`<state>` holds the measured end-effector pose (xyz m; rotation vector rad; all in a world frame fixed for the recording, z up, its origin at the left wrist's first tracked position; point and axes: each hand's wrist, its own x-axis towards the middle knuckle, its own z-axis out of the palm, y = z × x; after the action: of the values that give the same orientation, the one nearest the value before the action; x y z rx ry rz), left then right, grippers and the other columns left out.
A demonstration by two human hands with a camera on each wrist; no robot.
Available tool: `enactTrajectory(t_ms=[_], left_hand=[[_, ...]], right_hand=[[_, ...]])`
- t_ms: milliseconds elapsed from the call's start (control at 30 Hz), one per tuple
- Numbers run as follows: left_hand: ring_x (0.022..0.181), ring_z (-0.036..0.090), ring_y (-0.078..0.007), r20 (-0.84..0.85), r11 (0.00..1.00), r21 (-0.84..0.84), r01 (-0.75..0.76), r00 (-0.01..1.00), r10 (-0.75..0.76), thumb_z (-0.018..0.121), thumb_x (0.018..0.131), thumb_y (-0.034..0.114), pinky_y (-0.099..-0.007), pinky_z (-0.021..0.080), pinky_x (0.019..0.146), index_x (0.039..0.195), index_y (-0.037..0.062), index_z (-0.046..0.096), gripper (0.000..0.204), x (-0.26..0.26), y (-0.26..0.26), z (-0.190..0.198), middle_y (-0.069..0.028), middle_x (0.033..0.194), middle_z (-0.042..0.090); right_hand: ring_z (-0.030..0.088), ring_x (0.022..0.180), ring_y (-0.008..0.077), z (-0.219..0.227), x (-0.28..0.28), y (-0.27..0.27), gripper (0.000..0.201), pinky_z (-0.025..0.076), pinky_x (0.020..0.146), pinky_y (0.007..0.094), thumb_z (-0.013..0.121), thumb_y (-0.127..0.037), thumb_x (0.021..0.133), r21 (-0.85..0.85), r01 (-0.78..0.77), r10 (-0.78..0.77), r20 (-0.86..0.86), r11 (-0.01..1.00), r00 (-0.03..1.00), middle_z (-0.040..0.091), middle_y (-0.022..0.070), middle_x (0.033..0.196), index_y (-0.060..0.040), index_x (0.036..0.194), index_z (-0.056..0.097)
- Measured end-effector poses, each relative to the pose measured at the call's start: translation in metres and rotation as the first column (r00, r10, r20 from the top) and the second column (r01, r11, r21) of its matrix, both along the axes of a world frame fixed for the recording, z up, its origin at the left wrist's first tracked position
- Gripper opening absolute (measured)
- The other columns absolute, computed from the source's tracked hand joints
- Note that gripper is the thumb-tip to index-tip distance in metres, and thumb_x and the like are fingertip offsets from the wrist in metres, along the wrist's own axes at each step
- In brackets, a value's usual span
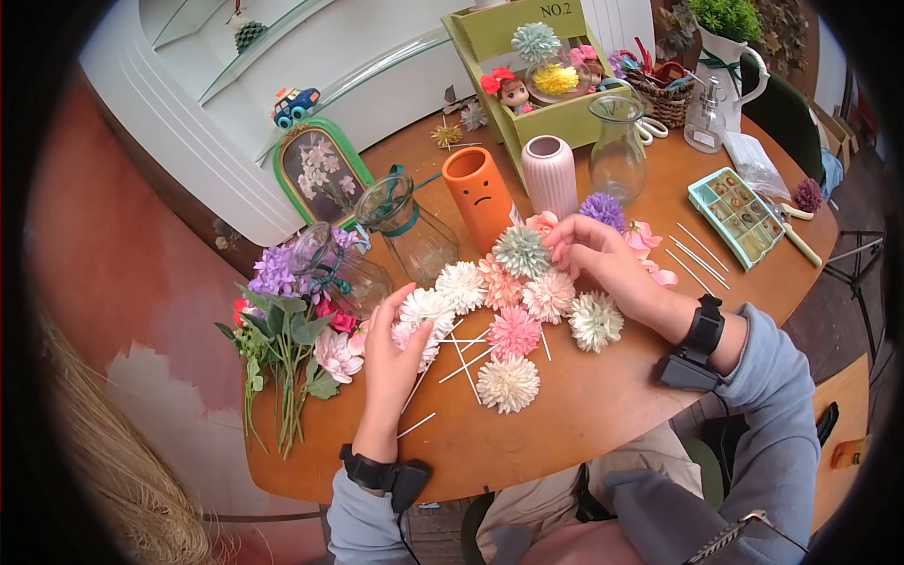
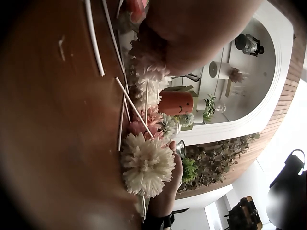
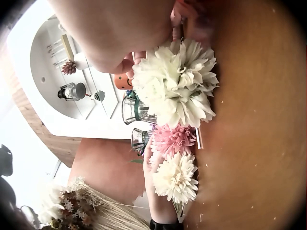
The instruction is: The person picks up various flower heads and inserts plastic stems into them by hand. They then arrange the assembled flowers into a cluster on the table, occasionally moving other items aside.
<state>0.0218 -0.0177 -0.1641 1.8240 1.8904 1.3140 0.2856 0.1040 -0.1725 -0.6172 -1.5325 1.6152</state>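
Observation:
My left hand (image 1: 388, 353) is beside the white and pale pink flower heads (image 1: 426, 311) at the left of the cluster, thumb apart from the fingers. My right hand (image 1: 603, 259) reaches in from the right, its loosely bent fingertips right at the edge of a mint-green flower head (image 1: 521, 251). Around it lie peach (image 1: 502, 282), light pink (image 1: 548, 296) and pink (image 1: 514, 331) flower heads. A cream flower head (image 1: 508, 383) is nearest the front, and a greenish-white one (image 3: 175, 84) sits under my right wrist. Thin white sticks (image 1: 461, 363) cross between the hands.
An orange vase (image 1: 478, 193) with a frowning face and a pink ribbed vase (image 1: 550, 177) stand behind the flowers. Glass vases (image 1: 414, 235) and a bunch of purple flowers (image 1: 275, 273) are at left. More sticks (image 1: 699, 259) and a teal compartment box (image 1: 737, 218) lie at right.

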Motion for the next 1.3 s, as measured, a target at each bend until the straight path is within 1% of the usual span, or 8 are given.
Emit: enactTrajectory(t_ms=[200,267,500,700,800,1000,1200,1300], left_hand=[[0.09,0.053,-0.0136,0.144,0.998,0.021,0.052,0.988,-0.055,0.062,0.083,0.009,-0.0268,0.04,0.085,0.106,-0.0007,0.057,0.026,-0.003,-0.001,-0.006,-0.0048,0.099,0.057],[0.087,0.053,-0.0136,0.148,0.997,0.042,0.071,0.986,-0.077,0.061,0.084,0.011,-0.0265,0.04,0.082,0.102,-0.0009,0.058,0.022,0.003,-0.005,0.0,-0.0049,0.097,0.057],[0.084,0.05,-0.0172,0.036,0.983,0.073,0.17,0.984,-0.173,0.061,0.086,0.016,-0.0266,0.037,0.079,0.098,0.0011,0.062,0.019,0.019,-0.012,0.012,-0.006,0.086,0.052],[0.082,0.052,-0.0178,0.018,0.976,0.092,0.197,0.98,-0.2,0.062,0.084,0.01,-0.0267,0.04,0.075,0.099,0.0016,0.062,0.018,0.026,-0.013,0.015,-0.007,0.087,0.054],[0.081,0.053,-0.0175,0.02,0.975,0.1,0.2,0.979,-0.203,0.063,0.082,0.007,-0.0264,0.04,0.074,0.099,0.0021,0.062,0.018,0.031,-0.014,0.014,-0.0068,0.087,0.055],[0.08,0.052,-0.0172,0.072,0.979,0.092,0.18,0.98,-0.187,0.064,0.08,0.004,-0.0266,0.041,0.073,0.097,0.0023,0.062,0.017,0.041,-0.015,0.01,-0.0066,0.086,0.055],[0.079,0.051,-0.0175,0.031,0.982,0.124,0.14,0.989,-0.145,0.063,0.08,0.004,-0.0272,0.04,0.072,0.097,0.0022,0.061,0.017,0.044,-0.015,0.009,-0.0067,0.085,0.054],[0.079,0.051,-0.0176,0.064,0.982,0.165,0.097,0.992,-0.108,0.062,0.08,0.002,-0.027,0.04,0.072,0.097,0.0021,0.06,0.017,0.046,-0.016,0.008,-0.0067,0.085,0.053]], right_hand=[[0.05,0.08,0.0055,0.006,-0.001,-0.004,0.02,0.04,0.069,0.0183,0.045,-0.003,0.083,0.019,-0.039,0.039,-0.034,0.999,0.999,0.054,-0.0007,0.086,-0.0034,0.1,0.056],[0.051,0.08,0.0052,0.008,-0.001,-0.005,0.02,0.04,0.069,0.0184,0.045,-0.003,0.085,0.055,-0.067,0.068,-0.019,0.996,0.998,0.055,-0.0008,0.086,-0.0036,0.101,0.056],[0.052,0.093,0.0072,0.015,-0.002,-0.015,0.024,0.042,0.085,0.0245,0.047,-0.009,0.093,0.188,-0.29,0.283,0.066,0.938,0.957,0.056,0.0006,0.094,-0.0036,0.114,0.055],[0.055,0.089,0.0081,0.01,-0.005,-0.017,0.023,0.045,0.081,0.0242,0.049,-0.005,0.091,0.198,-0.342,0.334,0.075,0.919,0.94,0.059,0.002,0.095,-0.0026,0.112,0.056],[0.055,0.09,0.0087,0.016,-0.006,-0.022,0.026,0.045,0.081,0.0244,0.05,-0.007,0.092,0.101,-0.402,0.395,0.08,0.91,0.915,0.06,0.0024,0.095,-0.0033,0.117,0.055],[0.053,0.085,0.0046,0.011,-0.01,-0.023,0.034,0.044,0.076,0.0207,0.054,-0.013,0.092,0.226,-0.522,0.496,0.165,0.823,0.853,0.059,0.0002,0.094,-0.008,0.125,0.052],[0.053,0.083,0.0052,0.01,-0.011,-0.028,0.042,0.043,0.071,0.0204,0.055,-0.012,0.092,0.214,-0.622,0.582,0.223,0.754,0.782,0.059,0.0005,0.094,-0.0086,0.132,0.044],[0.053,0.085,0.0052,0.009,-0.013,-0.034,0.047,0.043,0.073,0.0206,0.056,-0.012,0.091,0.076,-0.661,0.648,0.141,0.746,0.748,0.059,0.001,0.094,-0.0088,0.135,0.037]])
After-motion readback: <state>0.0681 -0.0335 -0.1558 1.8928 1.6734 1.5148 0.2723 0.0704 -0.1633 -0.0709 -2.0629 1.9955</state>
